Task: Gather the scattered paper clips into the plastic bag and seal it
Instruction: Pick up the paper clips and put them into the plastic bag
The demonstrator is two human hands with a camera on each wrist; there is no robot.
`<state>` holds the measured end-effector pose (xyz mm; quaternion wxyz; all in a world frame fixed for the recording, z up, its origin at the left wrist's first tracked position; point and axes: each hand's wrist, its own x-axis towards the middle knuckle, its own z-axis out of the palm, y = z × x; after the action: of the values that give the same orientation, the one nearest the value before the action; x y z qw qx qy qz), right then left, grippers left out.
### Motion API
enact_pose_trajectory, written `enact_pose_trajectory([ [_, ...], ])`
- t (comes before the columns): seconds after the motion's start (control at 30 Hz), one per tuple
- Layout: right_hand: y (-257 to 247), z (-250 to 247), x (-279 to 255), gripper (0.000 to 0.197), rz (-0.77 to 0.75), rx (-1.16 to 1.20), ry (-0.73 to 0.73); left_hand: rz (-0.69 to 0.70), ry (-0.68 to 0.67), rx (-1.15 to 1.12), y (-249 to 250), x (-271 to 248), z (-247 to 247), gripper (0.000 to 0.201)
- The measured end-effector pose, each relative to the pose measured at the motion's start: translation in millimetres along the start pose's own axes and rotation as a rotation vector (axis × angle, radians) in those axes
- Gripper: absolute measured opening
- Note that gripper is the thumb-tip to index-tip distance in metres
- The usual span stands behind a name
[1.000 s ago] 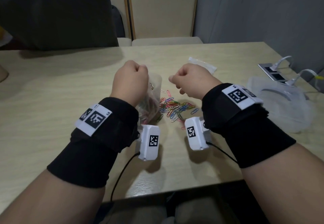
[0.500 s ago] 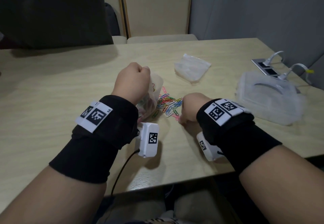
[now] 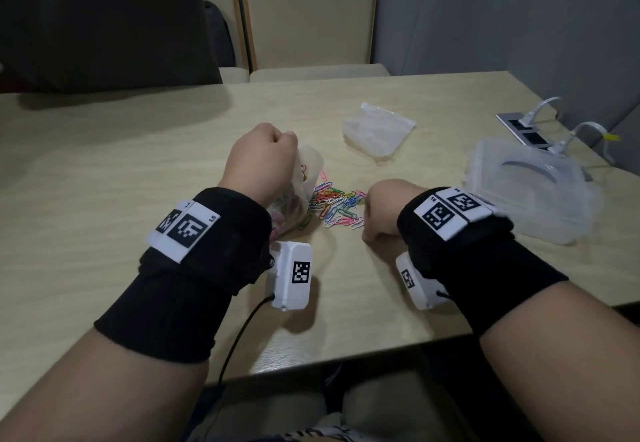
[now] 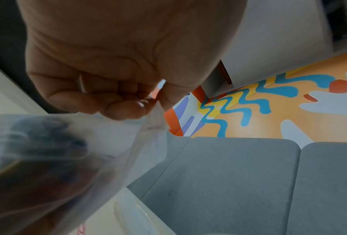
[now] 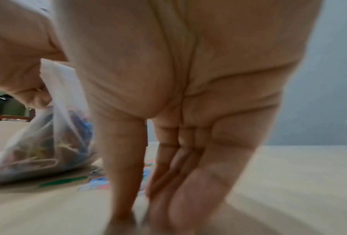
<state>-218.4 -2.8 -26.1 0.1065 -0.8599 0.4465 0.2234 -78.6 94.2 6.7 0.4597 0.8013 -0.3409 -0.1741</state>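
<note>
Paper clips (image 3: 337,204) sit in a loose multicoloured pile on the table (image 3: 104,164), between both hands. Right hand (image 3: 382,211) is at the pile's 4 o'clock, fingertips (image 5: 126,222) pressed down to the tabletop, thumb and fingers nearly meeting; whether a clip is pinched there, cannot tell, view blurred. Left hand (image 3: 259,164) at the pile's 10 o'clock pinches the plastic bag (image 3: 294,199) by its top edge; bag hangs beneath, bottom resting on table, clips inside.

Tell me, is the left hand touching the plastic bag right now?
Touching. In the left wrist view the left hand pinches the plastic bag at its top edge between thumb and fingertips.
</note>
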Motion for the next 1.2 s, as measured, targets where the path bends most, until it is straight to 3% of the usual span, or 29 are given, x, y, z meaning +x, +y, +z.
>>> enact_pose_trajectory([
  [0.13, -11, -5, 6, 0.031, -0.074, 0.093, 0.130, -0.001, 0.001, -0.009, 1, -1, -1, 0.030],
  [0.23, -9, -14, 7, 0.051, 0.008, 0.259, 0.183, -0.002, 0.014, -0.013, -1, -1, -4, 0.029],
  [0.37, -11, -11, 9, 0.080, 0.150, 0.191, 0.058, 0.004, 0.017, -0.019, -2, -1, -5, 0.029],
  [0.53, -33, -12, 11, 0.093, 0.072, 0.187, 0.071, 0.010, 0.016, -0.035, -2, 0, -6, 0.029],
  [0.63, -47, -6, 18, 0.081, -0.032, 0.183, 0.098, 0.003, 0.018, -0.056, -1, -1, -8, 0.029],
  [0.8, -55, 1, 36, 0.039, -0.147, 0.081, 0.157, -0.005, 0.031, -0.074, -3, 0, -12, 0.028],
  [0.97, -55, -3, 43, 0.013, -0.112, -0.003, 0.208, 0.001, 0.027, -0.074, -2, 1, -13, 0.028],
  [1.03, -45, 8, 78, 0.004, -0.028, 0.038, 0.194, 0.008, 0.028, -0.071, -2, 2, -13, 0.028],
  [1.1, -24, 27, 134, 0.020, 0.021, 0.139, 0.150, 0.014, 0.026, -0.066, -4, 3, -14, 0.029],
  [1.13, -21, 26, 135, 0.025, 0.046, 0.196, 0.109, 0.016, 0.023, -0.065, -4, 3, -14, 0.029],
  [1.2, -31, 4, 88, 0.020, 0.063, 0.297, 0.159, 0.018, 0.021, -0.066, -5, 4, -15, 0.029],
])
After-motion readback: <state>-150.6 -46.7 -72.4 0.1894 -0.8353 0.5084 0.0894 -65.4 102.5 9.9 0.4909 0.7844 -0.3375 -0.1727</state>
